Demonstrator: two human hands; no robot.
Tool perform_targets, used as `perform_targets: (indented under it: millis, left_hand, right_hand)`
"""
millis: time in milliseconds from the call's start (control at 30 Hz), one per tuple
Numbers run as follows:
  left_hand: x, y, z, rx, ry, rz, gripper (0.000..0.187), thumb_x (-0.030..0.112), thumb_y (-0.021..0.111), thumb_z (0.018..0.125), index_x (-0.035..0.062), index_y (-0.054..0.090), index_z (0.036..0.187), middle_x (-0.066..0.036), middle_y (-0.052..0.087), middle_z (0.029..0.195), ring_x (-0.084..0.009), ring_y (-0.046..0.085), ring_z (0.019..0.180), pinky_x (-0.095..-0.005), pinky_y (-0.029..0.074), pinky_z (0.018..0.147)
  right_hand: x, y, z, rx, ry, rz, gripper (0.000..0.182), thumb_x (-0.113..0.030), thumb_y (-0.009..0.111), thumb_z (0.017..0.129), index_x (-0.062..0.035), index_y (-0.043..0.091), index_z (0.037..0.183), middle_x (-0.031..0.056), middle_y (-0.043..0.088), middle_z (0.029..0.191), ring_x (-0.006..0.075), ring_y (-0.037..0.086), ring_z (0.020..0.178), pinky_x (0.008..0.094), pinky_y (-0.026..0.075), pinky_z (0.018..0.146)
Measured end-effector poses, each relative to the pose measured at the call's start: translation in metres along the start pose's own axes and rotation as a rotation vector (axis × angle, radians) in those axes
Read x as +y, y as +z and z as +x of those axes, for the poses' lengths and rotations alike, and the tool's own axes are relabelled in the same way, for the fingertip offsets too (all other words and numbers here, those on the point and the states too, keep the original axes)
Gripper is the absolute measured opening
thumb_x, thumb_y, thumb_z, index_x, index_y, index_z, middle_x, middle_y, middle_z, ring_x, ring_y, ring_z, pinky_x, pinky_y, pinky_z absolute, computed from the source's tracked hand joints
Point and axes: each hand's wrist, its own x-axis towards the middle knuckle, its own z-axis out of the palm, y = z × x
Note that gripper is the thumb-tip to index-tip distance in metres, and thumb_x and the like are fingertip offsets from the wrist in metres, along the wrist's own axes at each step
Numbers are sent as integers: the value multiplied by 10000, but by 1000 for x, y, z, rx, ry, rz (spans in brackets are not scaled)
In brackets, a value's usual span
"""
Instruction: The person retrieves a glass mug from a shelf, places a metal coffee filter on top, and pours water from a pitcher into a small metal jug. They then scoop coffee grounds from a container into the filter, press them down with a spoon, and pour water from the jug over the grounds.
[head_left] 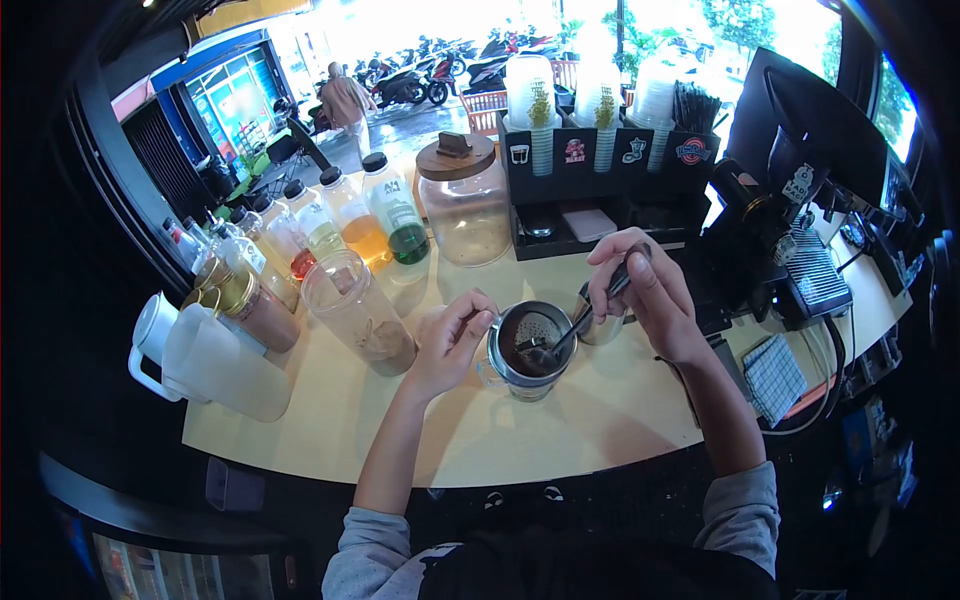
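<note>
A metal-rimmed round strainer (505,338) with dark, wet coffee in it rests on top of a glass mug (529,392) near the middle of the counter. My left hand (456,340) is closed at the strainer's left rim, thumb and fingers pinching its edge. From the right, my right hand (650,295) grips a spoon (575,330) by its dark upper end. The spoon slants down to the left, its bowl in the coffee. Just behind it, below my right fingers, stands a small clear glass (600,328), partly hidden.
Left of my hands stands a tall clear jar (350,300), with pitchers (235,370) and syrup bottles (398,215) beyond. At the back are a wooden-lidded jar (465,205) and a black cup holder (600,150). A checked cloth (773,380) and a coffee machine (815,265) are at right.
</note>
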Motion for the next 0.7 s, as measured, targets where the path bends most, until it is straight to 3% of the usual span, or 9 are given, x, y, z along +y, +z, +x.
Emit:
perform_targets:
  millis: [233, 567, 700]
  left_hand:
    - [-5, -4, 1, 34, -150, -140, 201, 206, 430, 975, 40, 498, 883, 43, 437, 752, -23, 392, 712, -174, 344, 644]
    - [-9, -3, 3, 54, -138, -132, 207, 213, 427, 976, 40, 502, 890, 38, 441, 760, -31, 401, 716, -180, 357, 663]
    - [-12, -3, 3, 56, -116, -163, 201, 208, 430, 975, 40, 505, 895, 33, 454, 773, -37, 414, 725, -184, 371, 681]
  right_hand:
    - [-6, 2, 3, 81, -24, 36, 353, -319, 280, 997, -19, 461, 1043, 57, 555, 750, 67, 519, 650, 191, 377, 570]
    - [-2, 1, 4, 91, -17, -68, 328, -292, 285, 999, -17, 459, 1041, 57, 550, 759, 62, 505, 653, 195, 385, 599]
    - [1, 8, 4, 63, -8, 23, 334, -295, 284, 999, -14, 460, 1037, 60, 554, 765, 71, 524, 667, 195, 388, 600]
